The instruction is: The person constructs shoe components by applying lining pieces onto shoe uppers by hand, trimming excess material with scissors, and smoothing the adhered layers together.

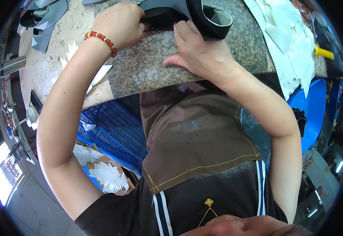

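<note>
A black and grey piece that looks like a shoe upper (171, 10), with a pale lining showing in its curled right end, lies at the top edge of the view on the stone slab. My left hand (120, 24), a red and gold bead bracelet at its wrist, is closed at the upper's left edge; its fingertips are partly hidden. At the right, my right hand (203, 49) has its fingers bent against the upper's lower edge, under the curled end. The right thumb sticks out to the left, above the slab.
Similar grey uppers (47, 19) lie at the upper left. White jagged sheets (289, 39) are piled at the right, near a yellow handle (324, 52). Below the worktop (140, 78) are a blue crate (114, 126), white scraps (108, 177) and a blue basin (315, 114).
</note>
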The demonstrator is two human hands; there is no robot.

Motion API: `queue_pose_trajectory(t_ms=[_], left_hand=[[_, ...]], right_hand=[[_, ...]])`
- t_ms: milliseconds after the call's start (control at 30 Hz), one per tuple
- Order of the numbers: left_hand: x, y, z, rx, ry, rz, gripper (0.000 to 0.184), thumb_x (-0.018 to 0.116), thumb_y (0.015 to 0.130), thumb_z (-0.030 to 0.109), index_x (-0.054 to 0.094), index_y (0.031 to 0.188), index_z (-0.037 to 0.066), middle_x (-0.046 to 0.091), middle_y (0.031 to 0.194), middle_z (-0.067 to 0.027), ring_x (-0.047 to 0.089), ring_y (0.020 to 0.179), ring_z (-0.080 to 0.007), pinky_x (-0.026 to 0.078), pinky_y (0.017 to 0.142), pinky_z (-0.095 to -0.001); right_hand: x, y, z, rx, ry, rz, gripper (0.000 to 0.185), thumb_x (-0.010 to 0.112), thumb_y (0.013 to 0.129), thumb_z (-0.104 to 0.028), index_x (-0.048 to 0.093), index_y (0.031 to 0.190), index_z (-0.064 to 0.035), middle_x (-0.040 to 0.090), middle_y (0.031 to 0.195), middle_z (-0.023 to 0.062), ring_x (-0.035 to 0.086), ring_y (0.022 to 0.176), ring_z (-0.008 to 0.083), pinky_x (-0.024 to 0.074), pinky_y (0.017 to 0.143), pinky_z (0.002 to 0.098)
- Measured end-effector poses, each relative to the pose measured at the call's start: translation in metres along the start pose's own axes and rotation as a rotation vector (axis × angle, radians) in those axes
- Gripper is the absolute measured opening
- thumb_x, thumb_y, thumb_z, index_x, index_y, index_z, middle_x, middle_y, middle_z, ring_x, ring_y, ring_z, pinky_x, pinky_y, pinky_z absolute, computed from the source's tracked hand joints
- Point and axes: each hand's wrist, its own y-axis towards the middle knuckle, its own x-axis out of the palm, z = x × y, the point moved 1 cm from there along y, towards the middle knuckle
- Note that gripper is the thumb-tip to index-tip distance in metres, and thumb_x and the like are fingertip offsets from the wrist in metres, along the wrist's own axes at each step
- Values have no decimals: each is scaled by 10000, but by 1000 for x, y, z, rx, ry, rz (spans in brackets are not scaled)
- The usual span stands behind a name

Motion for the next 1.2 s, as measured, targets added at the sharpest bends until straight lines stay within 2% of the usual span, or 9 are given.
queue_pose_trajectory(t_ms=[233,300,467,600,767,867,1033,1133,1200], left_hand=[[-1,-7,9,18,-11,3,192,696,782,236,695,842,53,646,990,-130,630,979,-297,504,833,-428],[-7,-12,9,350,84,198,151,698,750,200,679,812,64,625,1029,-89,601,1039,-255,482,889,-390],[-16,-5,-15,949,199,285,108,654,728,157,667,794,73,575,1054,-41,526,1144,-204,432,979,-300],[-40,-13,15,739,461,-157,95,645,738,163,613,711,78,632,978,-34,598,1047,-188,486,935,-302],[-19,-24,5,47,312,40,155,510,903,150,625,886,48,685,804,-150,698,681,-313,564,577,-438],[-5,-24,4,-56,161,-263,221,543,915,209,631,953,11,691,879,-203,685,809,-365,554,701,-460],[-2,-21,1,36,-371,256,166,644,874,211,668,900,49,632,853,-138,594,865,-336,481,750,-387],[-10,-17,36,-67,-1048,357,135,666,890,160,685,926,31,671,777,-70,623,703,-170,477,644,-308],[-16,-9,59,-104,-1369,334,145,644,931,148,676,958,9,654,775,8,554,691,-45,445,614,-222]], right_hand=[[4,1,7,-19,222,-5,651,710,653,-517,639,1050,-6,534,966,2,537,914,156,476,780,283],[10,10,3,-28,277,-13,672,716,652,-504,638,1092,-1,548,985,7,540,918,166,478,808,311],[11,15,-7,-61,248,76,482,732,653,-522,680,747,-52,536,860,13,531,887,166,475,746,281],[8,14,-17,-38,266,7,486,729,664,-522,673,712,-42,540,861,31,541,880,176,481,745,275],[5,15,-20,33,344,-36,624,784,631,-423,625,999,54,594,983,62,597,956,204,516,820,305],[-3,13,-15,0,305,-113,705,795,629,-404,598,1121,60,615,1080,92,594,1049,224,503,891,342],[-14,3,23,2,433,248,461,775,725,-236,616,1095,-13,579,1102,128,567,1053,283,455,959,387],[-24,-12,26,385,756,524,585,764,758,-121,503,1269,-9,535,1234,166,515,1148,306,421,1009,404],[5,-14,12,771,1597,563,544,724,854,-188,468,1289,15,547,1218,136,535,1120,256,437,968,380]])
